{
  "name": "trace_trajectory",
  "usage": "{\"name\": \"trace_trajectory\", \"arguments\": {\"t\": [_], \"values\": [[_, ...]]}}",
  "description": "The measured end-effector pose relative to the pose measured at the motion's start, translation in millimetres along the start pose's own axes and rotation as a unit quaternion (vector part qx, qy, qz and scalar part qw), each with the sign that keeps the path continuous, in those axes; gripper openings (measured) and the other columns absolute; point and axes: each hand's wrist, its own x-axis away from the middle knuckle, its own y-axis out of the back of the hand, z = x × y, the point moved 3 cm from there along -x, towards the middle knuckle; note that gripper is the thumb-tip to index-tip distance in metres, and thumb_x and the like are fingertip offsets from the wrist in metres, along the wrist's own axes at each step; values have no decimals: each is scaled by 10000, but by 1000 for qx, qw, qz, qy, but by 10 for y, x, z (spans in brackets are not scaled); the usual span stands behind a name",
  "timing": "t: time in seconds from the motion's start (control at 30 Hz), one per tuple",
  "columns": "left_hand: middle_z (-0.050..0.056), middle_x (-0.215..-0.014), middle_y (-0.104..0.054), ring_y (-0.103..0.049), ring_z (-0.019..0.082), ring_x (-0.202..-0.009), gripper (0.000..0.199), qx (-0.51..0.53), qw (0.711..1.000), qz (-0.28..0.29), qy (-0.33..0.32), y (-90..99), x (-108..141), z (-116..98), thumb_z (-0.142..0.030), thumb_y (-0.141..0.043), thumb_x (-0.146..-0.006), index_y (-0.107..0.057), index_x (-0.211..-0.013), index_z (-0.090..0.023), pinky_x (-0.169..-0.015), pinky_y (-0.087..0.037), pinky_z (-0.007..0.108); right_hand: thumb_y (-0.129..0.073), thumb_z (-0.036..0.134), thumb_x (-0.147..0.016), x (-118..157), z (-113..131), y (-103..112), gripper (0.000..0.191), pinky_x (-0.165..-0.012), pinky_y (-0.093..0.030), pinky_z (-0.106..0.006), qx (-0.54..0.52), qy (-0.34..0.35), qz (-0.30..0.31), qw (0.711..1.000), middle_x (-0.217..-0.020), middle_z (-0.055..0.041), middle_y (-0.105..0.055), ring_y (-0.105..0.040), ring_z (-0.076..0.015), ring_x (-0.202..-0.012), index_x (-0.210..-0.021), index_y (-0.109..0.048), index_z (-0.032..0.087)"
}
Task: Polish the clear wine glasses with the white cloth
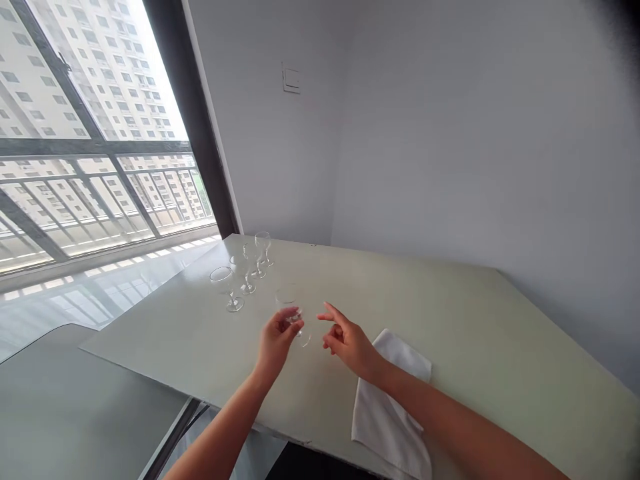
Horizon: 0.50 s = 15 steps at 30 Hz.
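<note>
My left hand [283, 333] is closed round the lower bowl and stem of a clear stemmed glass [287, 295], whose foot shows just right of the fingers. Right of this glass, my right hand [345, 335] is apart from it, with the index finger stretched out, the other fingers partly curled and nothing visible in it. A white cloth [387, 427] lies on the table, partly under my right forearm. Several stemmed glasses stand upright in a slanting row at the back left, the nearest glass [221, 281] and the farthest glass [263, 243] among them.
The pale table [460, 320] reaches back to the grey walls. At the lower left is another grey surface [75, 407], lower than the table. A large window [100, 150] fills the upper left, and a switch [291, 79] is on the wall.
</note>
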Motion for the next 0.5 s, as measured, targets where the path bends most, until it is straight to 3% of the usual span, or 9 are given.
{"name": "trace_trajectory", "arguments": {"t": [0.17,0.27,0.37,0.5], "values": [[-15,-624,-550,-509,126,-616,470,-84,986,-143,-8,785,-111,69,-457,-654,-634,-589,-1008,-181,-576,-381,235,-502,298,-757,162,-97,512,555,-541,-463,-271,-20,-29,-96,995,-1172,-101,-521,-544,-107,-633,-1293,-370,239],[-12,-631,-558,-506,130,-604,506,-118,972,-203,10,1166,-130,131,-486,-649,-622,-588,-1022,-181,-564,-376,240,-520,326,-756,338,-231,825,536,-534,-454,-278,-18,-56,-137,989,-1147,-104,-537,-542,-118,-635,-1266,-397,218],[3,-670,-582,-524,140,-620,543,-135,962,-236,23,1385,-165,192,-501,-650,-608,-586,-1043,-183,-570,-384,249,-517,346,-770,523,-343,1049,494,-546,-458,-288,2,-78,-168,983,-1137,-100,-548,-547,-131,-654,-1237,-424,215],[26,-734,-611,-550,154,-648,582,-131,958,-254,25,1485,-247,222,-503,-654,-590,-577,-1067,-179,-598,-407,263,-522,356,-777,702,-380,1176,472,-562,-466,-298,26,-99,-187,977,-1141,-103,-548,-548,-139,-664,-1217,-435,210]]}}
